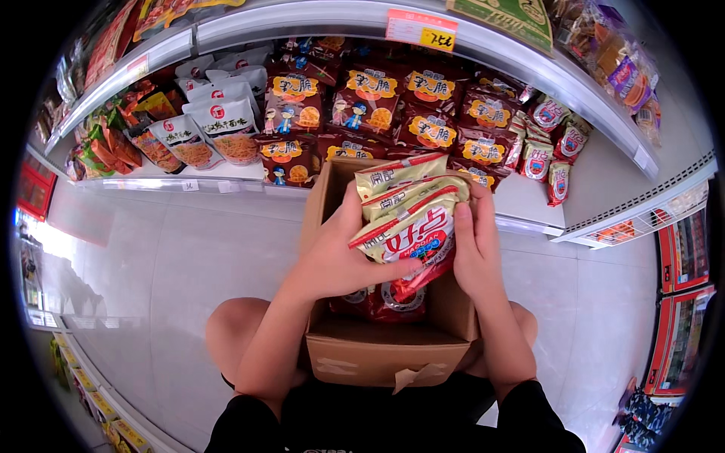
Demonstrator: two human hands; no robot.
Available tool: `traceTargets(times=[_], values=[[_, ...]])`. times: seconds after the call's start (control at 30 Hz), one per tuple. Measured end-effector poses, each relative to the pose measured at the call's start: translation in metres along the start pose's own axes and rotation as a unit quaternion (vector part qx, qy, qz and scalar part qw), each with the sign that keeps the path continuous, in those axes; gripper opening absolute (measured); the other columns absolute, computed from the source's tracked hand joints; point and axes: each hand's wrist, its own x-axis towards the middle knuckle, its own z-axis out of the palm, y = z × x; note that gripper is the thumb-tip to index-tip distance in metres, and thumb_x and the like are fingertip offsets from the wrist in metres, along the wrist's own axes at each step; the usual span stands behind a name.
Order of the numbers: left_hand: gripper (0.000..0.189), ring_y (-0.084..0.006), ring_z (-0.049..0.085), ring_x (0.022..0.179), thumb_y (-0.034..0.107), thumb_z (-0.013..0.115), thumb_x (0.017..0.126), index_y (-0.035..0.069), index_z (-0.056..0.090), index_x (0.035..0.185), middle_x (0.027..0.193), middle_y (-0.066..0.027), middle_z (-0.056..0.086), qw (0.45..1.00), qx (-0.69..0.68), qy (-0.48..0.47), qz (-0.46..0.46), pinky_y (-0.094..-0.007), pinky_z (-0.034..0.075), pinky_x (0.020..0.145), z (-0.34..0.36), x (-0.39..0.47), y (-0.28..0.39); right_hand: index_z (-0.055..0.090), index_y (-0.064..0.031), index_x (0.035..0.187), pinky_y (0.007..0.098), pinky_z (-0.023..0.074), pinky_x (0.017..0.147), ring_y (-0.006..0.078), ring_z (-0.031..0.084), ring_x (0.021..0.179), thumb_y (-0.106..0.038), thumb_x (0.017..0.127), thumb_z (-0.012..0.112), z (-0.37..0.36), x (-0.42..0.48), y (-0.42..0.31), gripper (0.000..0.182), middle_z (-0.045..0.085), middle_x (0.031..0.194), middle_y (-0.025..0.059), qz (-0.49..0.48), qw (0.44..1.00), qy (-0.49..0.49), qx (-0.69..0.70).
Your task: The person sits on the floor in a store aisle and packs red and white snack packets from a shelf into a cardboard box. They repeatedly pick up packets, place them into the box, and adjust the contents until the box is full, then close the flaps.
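Observation:
My left hand [340, 255] grips a bunch of red, gold and white foil snack bags [422, 238] from the left, its thumb across the front bag. On the other side my right hand [477, 249] holds the same bunch, fingers along its edge. At least three overlapping bags are in the bunch, tilted, above an open cardboard box [388, 359]. Inside the box lie more red snack bags [396, 303], partly hidden by my hands and the held bags. The box stands between my bent knees, its near flap folded outward with torn tape on it.
Ahead, a low shelf [243, 186] bears maroon snack bags [371, 99], white noodle-snack pouches [226, 133] and, at right, small red-and-gold bags [535, 161]. An upper shelf edge [328, 25] with a price tag [422, 31] overhangs them. Red-framed cabinets [679, 340] stand right.

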Motion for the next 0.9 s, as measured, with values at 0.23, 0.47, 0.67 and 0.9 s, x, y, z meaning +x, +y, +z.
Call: traceTargets(times=[0.23, 0.47, 0.67, 0.9], values=[[0.085, -0.0173, 0.064, 0.116, 0.003, 0.088, 0.077, 0.001, 0.038, 0.146, 0.130, -0.0093, 0.063, 0.956, -0.276, 0.100, -0.015, -0.0339, 0.055, 0.097, -0.015, 0.004, 0.004, 0.010, 0.0001, 0.166, 0.0373, 0.0297, 0.121, 0.0231, 0.035, 0.149, -0.010, 0.097, 0.068, 0.002, -0.009, -0.015, 0.090, 0.030, 0.165, 0.0166, 0.033, 0.978, -0.146, 0.146], [0.079, -0.0186, 0.062, 0.122, 0.008, 0.079, 0.092, 0.009, 0.030, 0.153, 0.136, -0.0096, 0.060, 0.913, -0.390, 0.119, -0.038, -0.0359, 0.056, 0.099, -0.001, -0.007, 0.005, 0.006, -0.0013, 0.166, 0.0443, 0.0391, 0.118, 0.0279, 0.043, 0.144, -0.028, 0.073, 0.096, -0.001, -0.035, 0.016, 0.132, 0.036, 0.161, 0.0168, 0.050, 0.973, -0.145, 0.173], [0.048, -0.0214, 0.074, 0.105, 0.040, 0.061, 0.103, 0.006, 0.057, 0.137, 0.123, -0.0104, 0.073, 0.857, -0.482, 0.117, -0.141, -0.0388, 0.061, 0.093, -0.016, 0.003, 0.001, 0.032, -0.0001, 0.160, 0.0465, 0.0355, 0.119, 0.0335, 0.044, 0.145, -0.035, 0.070, 0.094, 0.008, -0.020, -0.004, 0.115, 0.041, 0.158, 0.0207, -0.110, 0.979, -0.157, -0.064], [0.050, -0.0201, 0.074, 0.107, 0.045, 0.057, 0.105, 0.007, 0.060, 0.137, 0.125, -0.0104, 0.073, 0.850, -0.491, 0.058, -0.179, -0.0382, 0.061, 0.095, -0.013, 0.006, -0.006, 0.042, -0.0014, 0.156, 0.0441, 0.0366, 0.115, 0.0344, 0.049, 0.137, -0.022, 0.076, 0.086, 0.005, -0.012, 0.004, 0.093, 0.050, 0.148, 0.0197, -0.155, 0.980, -0.105, -0.073]])
